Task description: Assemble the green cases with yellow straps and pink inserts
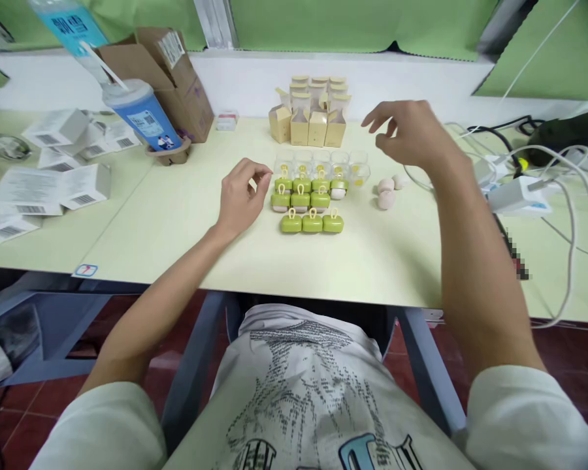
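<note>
- Left hand (239, 198) beside green cases (312, 225); whether grasping, cannot tell.
- Right hand (411, 132) released, above tabletop (372, 267).
- Cases sit well back from tabletop's front edge.

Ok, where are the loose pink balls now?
In the head view, the pink balls lie right of centre on the table, beside the clear cups, and appear just below the right hand.

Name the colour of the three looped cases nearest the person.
The cases are yellow-green; the head view shows this best.
</note>
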Action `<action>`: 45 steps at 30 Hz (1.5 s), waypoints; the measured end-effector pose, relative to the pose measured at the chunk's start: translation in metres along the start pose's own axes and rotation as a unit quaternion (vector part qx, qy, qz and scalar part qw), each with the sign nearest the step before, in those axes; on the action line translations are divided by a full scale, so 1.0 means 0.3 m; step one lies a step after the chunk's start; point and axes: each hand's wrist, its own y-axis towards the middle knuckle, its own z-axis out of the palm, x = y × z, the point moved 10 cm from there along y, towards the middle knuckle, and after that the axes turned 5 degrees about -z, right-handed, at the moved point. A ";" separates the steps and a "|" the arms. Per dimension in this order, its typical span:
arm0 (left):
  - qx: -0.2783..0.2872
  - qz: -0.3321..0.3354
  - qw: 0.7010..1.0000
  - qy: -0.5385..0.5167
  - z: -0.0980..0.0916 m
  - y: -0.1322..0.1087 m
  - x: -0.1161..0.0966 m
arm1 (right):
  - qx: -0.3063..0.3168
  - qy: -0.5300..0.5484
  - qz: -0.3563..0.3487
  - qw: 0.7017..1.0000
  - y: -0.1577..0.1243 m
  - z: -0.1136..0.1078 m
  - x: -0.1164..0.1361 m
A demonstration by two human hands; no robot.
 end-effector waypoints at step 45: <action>0.137 -0.142 0.930 -0.310 0.081 -0.075 -0.289 | -0.195 0.507 -0.038 0.839 -0.422 0.056 0.325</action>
